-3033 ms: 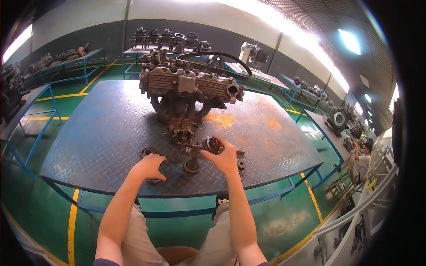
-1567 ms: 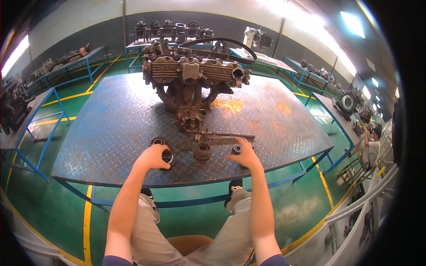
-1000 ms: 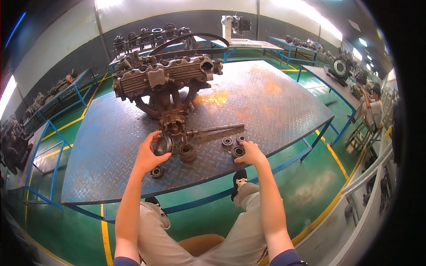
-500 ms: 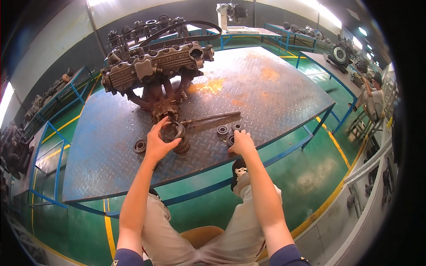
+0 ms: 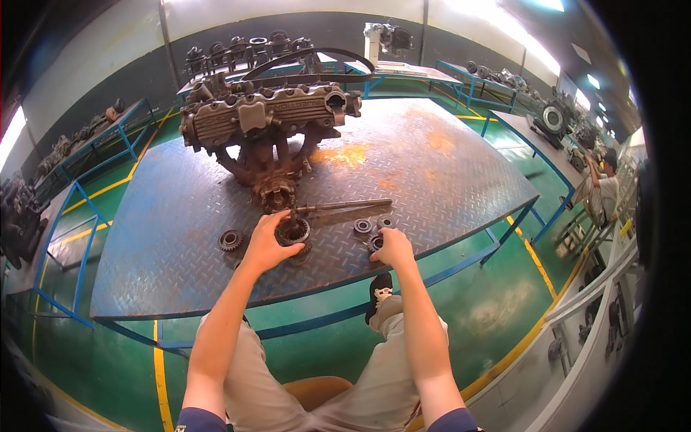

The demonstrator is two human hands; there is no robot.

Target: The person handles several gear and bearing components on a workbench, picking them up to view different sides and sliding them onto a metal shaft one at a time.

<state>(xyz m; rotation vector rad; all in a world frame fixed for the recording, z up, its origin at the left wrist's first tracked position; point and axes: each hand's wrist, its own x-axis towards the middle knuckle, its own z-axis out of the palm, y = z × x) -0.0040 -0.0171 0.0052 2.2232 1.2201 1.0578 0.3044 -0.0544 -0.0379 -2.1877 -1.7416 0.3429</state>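
My left hand (image 5: 269, 243) curves its thumb and fingers around a dark toothed gear ring (image 5: 294, 231). The ring's hollow opening faces up toward me, and more of the metal part shows just below it. At the table's near edge, my right hand (image 5: 395, 248) grips a small round gear (image 5: 376, 243), partly covered by the fingers. Beside that hand lie a small bearing-like ring (image 5: 363, 226) and another small gear (image 5: 386, 222). A toothed gear (image 5: 230, 240) rests flat to the left of my left hand.
A large engine cylinder head (image 5: 266, 115) with rusty manifold pipes (image 5: 260, 162) stands on the diamond-plate table (image 5: 453, 173). A long metal shaft (image 5: 349, 205) lies behind the small gears. Benches with engine parts line the walls; a person (image 5: 603, 189) sits at far right.
The gear ring in my left hand has tipped from a steep tilt so its opening faces up more. My right hand stays at the small gear. The whole view has shifted slightly.
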